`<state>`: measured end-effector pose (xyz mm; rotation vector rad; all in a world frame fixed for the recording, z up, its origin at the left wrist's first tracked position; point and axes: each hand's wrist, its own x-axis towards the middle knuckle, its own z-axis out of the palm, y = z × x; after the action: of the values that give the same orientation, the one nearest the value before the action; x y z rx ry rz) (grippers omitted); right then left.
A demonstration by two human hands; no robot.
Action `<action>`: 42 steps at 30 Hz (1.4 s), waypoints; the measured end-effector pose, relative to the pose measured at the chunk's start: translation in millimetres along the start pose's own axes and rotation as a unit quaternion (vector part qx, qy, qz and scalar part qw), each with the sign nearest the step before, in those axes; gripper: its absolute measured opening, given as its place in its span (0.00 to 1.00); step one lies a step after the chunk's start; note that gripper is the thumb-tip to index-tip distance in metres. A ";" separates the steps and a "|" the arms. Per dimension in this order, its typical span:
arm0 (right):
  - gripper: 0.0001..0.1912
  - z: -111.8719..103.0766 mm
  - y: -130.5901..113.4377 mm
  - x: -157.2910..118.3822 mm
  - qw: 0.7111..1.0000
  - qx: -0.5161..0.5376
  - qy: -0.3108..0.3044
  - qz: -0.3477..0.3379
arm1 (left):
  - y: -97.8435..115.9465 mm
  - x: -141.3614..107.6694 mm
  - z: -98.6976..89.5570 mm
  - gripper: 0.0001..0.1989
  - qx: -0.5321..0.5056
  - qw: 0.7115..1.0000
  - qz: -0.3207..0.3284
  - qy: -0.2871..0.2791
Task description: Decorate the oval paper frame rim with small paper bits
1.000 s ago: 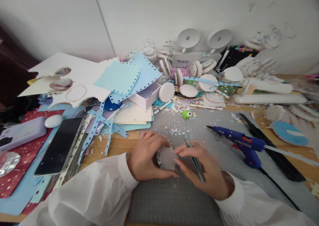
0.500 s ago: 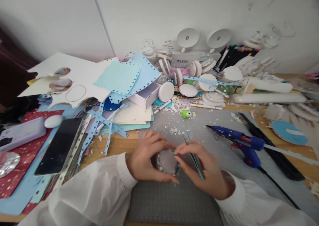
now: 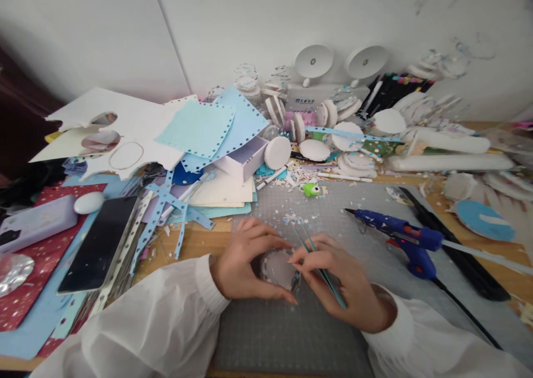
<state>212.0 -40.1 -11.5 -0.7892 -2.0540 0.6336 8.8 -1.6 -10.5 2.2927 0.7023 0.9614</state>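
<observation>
A small round whitish disc (image 3: 278, 268) with bits of decoration along its rim sits low on the grey cutting mat (image 3: 291, 339). My left hand (image 3: 247, 261) curves round its left side, the thumb along the near edge and the fingers along the far edge. Teal tweezers (image 3: 320, 270) lie across my right hand (image 3: 339, 281), their tips pointing up and away from the disc. Thumb and index finger of that hand meet close to the disc's right edge; whether a tiny piece is between them is too small to tell. Paper stars (image 3: 297, 218) are scattered just beyond.
A blue glue gun (image 3: 400, 233) lies on the right beside a black bar (image 3: 458, 250). A green frog-like figure (image 3: 310, 190) sits behind the hands. Patterned papers (image 3: 200, 128) and a phone (image 3: 100, 245) fill the left. White discs (image 3: 315, 151) and scraps crowd the back.
The tweezers have tilted, their tips swinging left, as my right hand turned slightly. My left hand and the disc stay in place.
</observation>
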 end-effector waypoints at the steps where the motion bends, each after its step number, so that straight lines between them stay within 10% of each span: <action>1: 0.15 -0.1 0.5 0.4 1.000 -0.002 -0.007 -0.008 | -0.3 0.0 0.1 0.30 -0.003 1.000 0.001 -0.002; 9: 0.15 -3.8 -0.8 2.7 0.999 -0.020 -0.014 -0.033 | -0.6 -0.3 0.2 0.30 -0.032 0.999 -0.012 0.003; 22: 0.14 -7.1 8.5 7.3 0.907 0.217 0.310 0.185 | -2.9 0.4 -1.6 0.33 -0.105 0.990 -0.015 -0.096; 32: 0.03 -7.1 8.8 5.9 0.949 0.097 0.174 0.242 | -1.9 -2.8 -7.7 0.33 -0.192 0.977 -0.029 -0.093; 38: 0.07 1.6 14.6 2.6 0.966 0.039 0.150 0.207 | -5.9 -1.8 -4.6 0.15 -0.307 0.903 -0.281 0.105; 42: 0.08 4.4 19.5 -0.5 0.975 0.015 0.091 0.201 | -12.1 -0.4 0.1 0.18 -0.369 0.860 -0.313 0.158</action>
<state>214.6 -28.0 -27.2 -1.2155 -1.7257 0.7787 5.6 6.7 -18.7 1.1343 0.9268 1.0397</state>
